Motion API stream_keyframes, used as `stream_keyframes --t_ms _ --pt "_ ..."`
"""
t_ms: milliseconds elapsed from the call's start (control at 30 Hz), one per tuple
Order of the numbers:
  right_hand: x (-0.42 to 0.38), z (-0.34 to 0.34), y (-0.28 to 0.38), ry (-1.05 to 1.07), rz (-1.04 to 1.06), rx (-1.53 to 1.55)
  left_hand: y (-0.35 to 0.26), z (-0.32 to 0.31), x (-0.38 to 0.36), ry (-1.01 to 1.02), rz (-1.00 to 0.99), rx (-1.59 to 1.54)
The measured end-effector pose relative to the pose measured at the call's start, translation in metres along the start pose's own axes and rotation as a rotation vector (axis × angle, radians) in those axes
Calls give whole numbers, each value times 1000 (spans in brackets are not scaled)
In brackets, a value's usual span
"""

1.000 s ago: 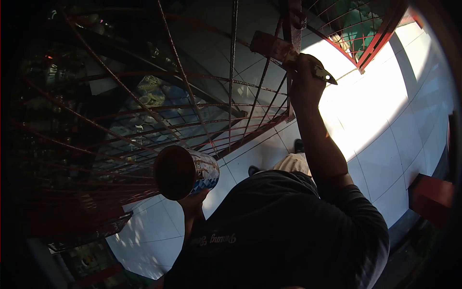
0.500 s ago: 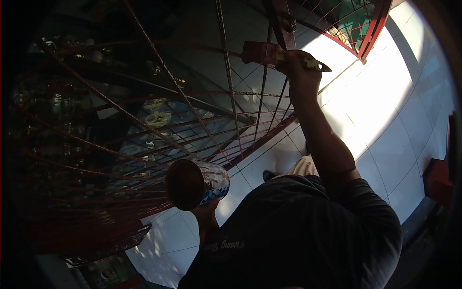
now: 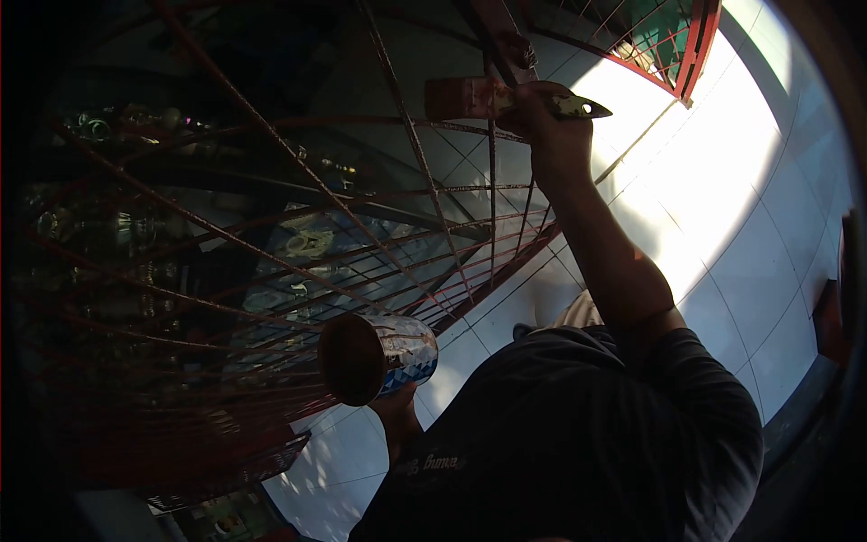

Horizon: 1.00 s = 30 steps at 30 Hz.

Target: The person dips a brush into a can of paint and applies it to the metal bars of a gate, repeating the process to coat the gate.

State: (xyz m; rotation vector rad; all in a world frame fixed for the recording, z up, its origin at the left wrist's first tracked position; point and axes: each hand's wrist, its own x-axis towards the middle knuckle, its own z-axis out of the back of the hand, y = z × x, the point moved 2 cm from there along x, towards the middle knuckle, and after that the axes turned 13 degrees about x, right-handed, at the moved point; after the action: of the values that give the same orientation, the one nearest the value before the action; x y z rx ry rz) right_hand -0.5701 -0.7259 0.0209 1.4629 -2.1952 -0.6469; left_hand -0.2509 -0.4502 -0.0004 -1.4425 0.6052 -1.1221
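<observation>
Red-coated brush [image 3: 474,98], upper centre, long axis nearly level, bristles left of my right hand [image 3: 558,144], fingers pinching its handle; can [image 3: 408,350], lower centre, clasped by my left hand [image 3: 396,408], fingers mostly hidden.

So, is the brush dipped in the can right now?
No, the right hand holds the brush well away from the can in the left hand.

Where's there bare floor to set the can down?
Bare tiles show between the right forearm and the red block at the picture's edge. It's crowded left of the can, where the grille bars bunch closely.
</observation>
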Motion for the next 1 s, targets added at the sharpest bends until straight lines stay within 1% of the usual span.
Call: stream_keyframes --t_ms 33,67,167,200,267,300,333,400,433,467,533,600,700,733,833,933,1000 --pt "-4 0 -2 15 20 24 0 -2 2 16 -20 -13" --pt "-9 1 -7 80 19 -30 9 5 1 41 -31 -16" --pt "-22 8 -7 93 186 -32 12 16 -2 70 36 59" --pt "-29 11 -5 80 200 -79 11 14 -9 30 70 36" --pt "-42 12 -3 252 456 -321 11 10 -7 29 72 -6" --pt "-47 12 -2 334 581 -445 28 22 -5 71 39 -25" --pt "-49 7 -1 411 621 -450 27 21 -3 114 8 -44" --pt "-42 12 -5 382 678 -486 21 25 -10 78 33 117" --pt "-39 13 -6 366 709 -502 19 25 -9 73 33 126" --pt "-37 16 -5 333 702 -505 18 26 -8 68 34 136" --pt "-39 13 -1 388 684 -492 23 24 -6 86 27 7" --pt "-40 12 1 473 693 -487 18 19 -7 69 41 26" --pt "-30 10 2 409 691 -459 17 21 -5 71 50 49" --pt "-28 10 5 423 719 -482 18 21 -5 73 47 51" --pt "-30 6 8 614 675 -517 19 23 -4 82 50 58" --pt "-22 -5 17 638 600 -502 20 24 -5 81 57 66" --pt "-19 -7 28 587 658 -515 20 25 -5 86 56 67"
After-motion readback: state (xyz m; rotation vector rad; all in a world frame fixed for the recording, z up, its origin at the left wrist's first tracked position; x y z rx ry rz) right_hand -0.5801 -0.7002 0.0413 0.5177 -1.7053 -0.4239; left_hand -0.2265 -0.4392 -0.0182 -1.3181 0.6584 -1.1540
